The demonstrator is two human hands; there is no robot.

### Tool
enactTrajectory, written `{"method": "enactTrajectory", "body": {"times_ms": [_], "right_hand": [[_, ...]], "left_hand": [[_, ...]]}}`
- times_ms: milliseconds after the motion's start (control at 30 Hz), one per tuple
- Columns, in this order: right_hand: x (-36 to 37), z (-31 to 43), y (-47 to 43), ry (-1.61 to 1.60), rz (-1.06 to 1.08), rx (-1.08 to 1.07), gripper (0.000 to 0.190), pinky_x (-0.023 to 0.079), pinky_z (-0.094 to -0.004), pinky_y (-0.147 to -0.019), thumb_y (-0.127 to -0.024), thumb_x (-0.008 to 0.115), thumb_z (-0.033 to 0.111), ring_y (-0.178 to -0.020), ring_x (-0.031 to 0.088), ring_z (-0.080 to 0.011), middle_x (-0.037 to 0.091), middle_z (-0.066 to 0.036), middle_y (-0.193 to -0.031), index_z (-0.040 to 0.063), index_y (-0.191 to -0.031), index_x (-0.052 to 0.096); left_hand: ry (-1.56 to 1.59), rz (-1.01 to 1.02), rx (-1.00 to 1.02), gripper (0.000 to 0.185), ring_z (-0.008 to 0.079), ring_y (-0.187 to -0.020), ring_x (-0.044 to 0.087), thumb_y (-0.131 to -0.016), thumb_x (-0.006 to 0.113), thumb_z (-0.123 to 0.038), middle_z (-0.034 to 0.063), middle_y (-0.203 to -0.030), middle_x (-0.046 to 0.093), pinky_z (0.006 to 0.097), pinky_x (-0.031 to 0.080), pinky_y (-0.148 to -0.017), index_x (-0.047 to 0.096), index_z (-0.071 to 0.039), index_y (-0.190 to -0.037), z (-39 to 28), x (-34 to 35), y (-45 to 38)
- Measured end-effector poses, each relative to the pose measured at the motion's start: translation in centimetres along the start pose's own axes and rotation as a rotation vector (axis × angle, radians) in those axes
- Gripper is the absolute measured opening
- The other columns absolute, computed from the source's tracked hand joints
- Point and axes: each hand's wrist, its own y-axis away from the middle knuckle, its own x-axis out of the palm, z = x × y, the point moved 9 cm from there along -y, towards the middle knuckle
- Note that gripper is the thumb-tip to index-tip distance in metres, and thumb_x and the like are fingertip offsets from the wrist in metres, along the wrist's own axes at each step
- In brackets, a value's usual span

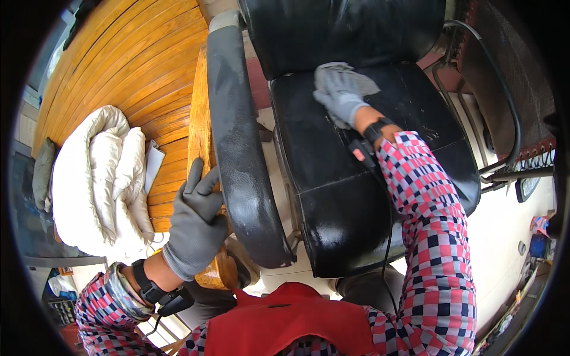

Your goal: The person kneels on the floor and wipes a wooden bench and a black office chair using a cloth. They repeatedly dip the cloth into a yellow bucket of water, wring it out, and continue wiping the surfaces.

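My right hand (pixel 340 95), in a grey work glove, lies on a grey cloth (pixel 368 84) and presses it against the black padded seat (pixel 334 218) of an armchair. The cloth sits near the back of the seat, close to the backrest (pixel 343 35). Pale scuffs and wet-looking shine show on the seat. On the left, my gloved left hand (pixel 196 227) rests with fingers apart at the wooden armrest (pixel 199 120) of a slatted bench, beside the chair's worn black armrest (pixel 238 147). Nothing is visible in its grasp.
A folded white quilt (pixel 102 187) lies on the wooden slatted bench (pixel 151 66). To the right stands a metal-framed chair (pixel 507 80) with laced dark fabric. A black cable (pixel 389 249) hangs from my right wrist across the seat's front. Several items lie along the right-hand floor edge.
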Motion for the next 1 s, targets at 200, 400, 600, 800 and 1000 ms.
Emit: {"method": "enactTrajectory", "body": {"times_ms": [200, 400, 600, 800, 1000], "right_hand": [[-0.3, 14.9, 4.7, 0.169, 0.09, -0.682, 0.056, 0.025, -0.0565, -0.113, -0.094, 0.053, 0.045, -0.14, 0.031, -0.0428, 0.037, -0.014, -0.152, 0.025, -0.146, 0.047], [-5.1, 17.2, 17.6, -0.2, 0.219, -0.603, 0.059, 0.029, -0.057, -0.11, -0.091, 0.061, 0.043, -0.134, 0.035, -0.043, 0.038, -0.012, -0.153, 0.023, -0.146, 0.048], [-8.8, 9.4, 32.2, -0.081, 0.441, -0.313, 0.076, 0.015, -0.0557, -0.12, -0.093, 0.061, 0.042, -0.148, 0.019, -0.0441, 0.02, -0.013, -0.164, 0.02, -0.157, 0.027], [-13.6, 2.4, 40.6, -0.102, 0.179, -0.035, 0.069, 0.029, -0.044, -0.118, -0.089, 0.065, 0.013, -0.144, 0.033, -0.0369, 0.036, -0.016, -0.156, 0.014, -0.152, 0.038], [-16.0, -2.0, 44.5, -1.873, -0.278, 0.672, 0.045, 0.05, -0.0441, -0.103, -0.103, 0.052, 0.024, -0.117, 0.062, -0.0298, 0.061, -0.017, -0.133, 0.003, -0.143, 0.047]], "left_hand": [[-0.134, -0.041, 0.176, 0.038, 0.0487, -0.139, 0.036, -0.067, 0.062, 0.001, 0.0139, -0.14, 0.054, 0.0501, 0.036, -0.111, 0.071, -0.007, -0.103, 0.0, -0.5, 0.0], [-0.185, -0.069, 0.246, 0.036, 0.0488, -0.14, 0.036, -0.069, 0.064, -0.002, 0.0152, -0.142, 0.054, 0.0489, 0.039, -0.109, 0.073, -0.01, -0.104, 2.3, -0.9, 0.0], [-0.188, -0.052, 0.212, 0.032, 0.0492, -0.141, 0.034, -0.072, 0.066, -0.006, 0.0155, -0.145, 0.053, 0.0469, 0.036, -0.113, 0.074, -0.01, -0.103, 3.4, -1.3, -0.2], [-0.183, -0.062, 0.19, 0.028, 0.0483, -0.14, 0.036, -0.076, 0.065, -0.008, 0.0151, -0.145, 0.053, 0.0442, 0.037, -0.114, 0.075, -0.009, -0.102, 3.9, -1.8, -0.5], [-0.184, -0.016, 0.148, 0.035, 0.043, -0.144, 0.032, -0.077, 0.06, 0.0, 0.0121, -0.149, 0.05, 0.0421, 0.036, -0.115, 0.076, -0.012, -0.106, 4.8, -1.4, -0.9]]}}
